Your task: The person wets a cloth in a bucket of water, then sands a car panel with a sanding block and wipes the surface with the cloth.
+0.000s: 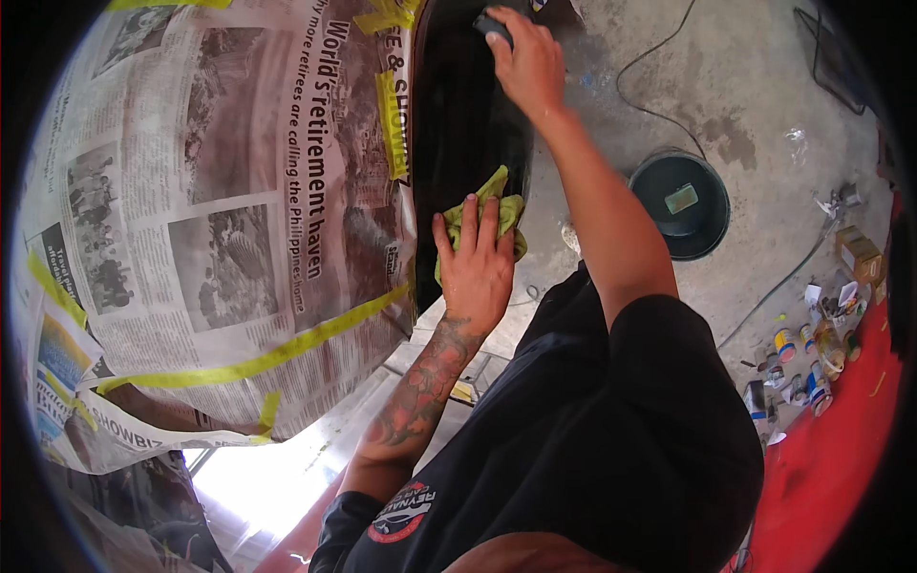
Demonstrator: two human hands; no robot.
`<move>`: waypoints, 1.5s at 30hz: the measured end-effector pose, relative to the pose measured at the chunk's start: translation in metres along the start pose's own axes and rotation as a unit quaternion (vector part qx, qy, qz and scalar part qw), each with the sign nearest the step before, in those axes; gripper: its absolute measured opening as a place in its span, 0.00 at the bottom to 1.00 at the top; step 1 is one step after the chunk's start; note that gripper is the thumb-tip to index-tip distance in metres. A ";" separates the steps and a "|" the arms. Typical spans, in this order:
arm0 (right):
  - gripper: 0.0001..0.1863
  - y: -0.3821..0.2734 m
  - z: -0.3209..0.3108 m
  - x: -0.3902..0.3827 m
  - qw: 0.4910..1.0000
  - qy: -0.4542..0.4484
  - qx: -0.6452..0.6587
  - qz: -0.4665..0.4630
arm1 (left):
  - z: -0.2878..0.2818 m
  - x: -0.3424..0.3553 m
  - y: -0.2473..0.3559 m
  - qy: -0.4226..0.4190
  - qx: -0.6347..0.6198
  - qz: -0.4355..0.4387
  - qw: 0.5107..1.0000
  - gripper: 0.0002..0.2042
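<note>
My left hand (475, 267) presses a crumpled yellow-green cloth (506, 215) against a glossy black panel (468, 124), its fingers spread over the fabric. Farther up the same panel, my right hand (530, 67) grips a small dark block (493, 27) near the top of the view. The block's underside is hidden. Newspaper masking (220, 124) covers the large curved surface left of the panel, held along its edges by yellow tape (287, 351).
On the concrete floor at right stands a dark bucket (712, 239) with a greenish rectangular pad (681, 198) in it. A black cable (630, 67) runs to it. Cans (784, 344), a cardboard box (859, 254) and litter lie by a red surface (826, 497).
</note>
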State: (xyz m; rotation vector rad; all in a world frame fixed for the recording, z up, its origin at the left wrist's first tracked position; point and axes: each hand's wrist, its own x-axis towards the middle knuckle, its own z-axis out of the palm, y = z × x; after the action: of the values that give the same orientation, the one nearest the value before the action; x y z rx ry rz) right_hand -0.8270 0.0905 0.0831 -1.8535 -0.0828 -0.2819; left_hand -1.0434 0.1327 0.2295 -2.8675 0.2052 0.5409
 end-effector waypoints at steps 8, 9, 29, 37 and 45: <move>0.18 -0.014 -0.007 -0.009 1.000 -0.007 0.022 -0.011 | 0.001 0.001 -0.001 0.008 0.015 0.007 1.000 0.13; 0.18 -0.012 -0.006 -0.009 1.000 0.004 0.017 -0.023 | 0.001 0.000 -0.002 0.003 0.013 0.014 1.000 0.13; 0.19 -0.004 -0.004 0.003 1.000 -0.007 0.009 0.015 | -0.001 0.002 -0.002 0.026 0.010 0.024 0.999 0.12; 0.19 -0.001 0.001 0.005 1.000 0.018 0.000 0.010 | -0.004 0.002 -0.002 0.026 0.009 0.029 0.999 0.12; 0.19 0.022 -0.006 0.032 0.996 0.058 0.067 0.011 | -0.001 -0.010 0.000 0.004 -0.005 0.018 1.000 0.15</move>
State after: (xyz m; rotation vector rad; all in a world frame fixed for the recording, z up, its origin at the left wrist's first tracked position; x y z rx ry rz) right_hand -0.7929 0.0757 0.0715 -1.7011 -0.0021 -0.3602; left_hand -1.0524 0.1329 0.2345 -2.8819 0.2576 0.5396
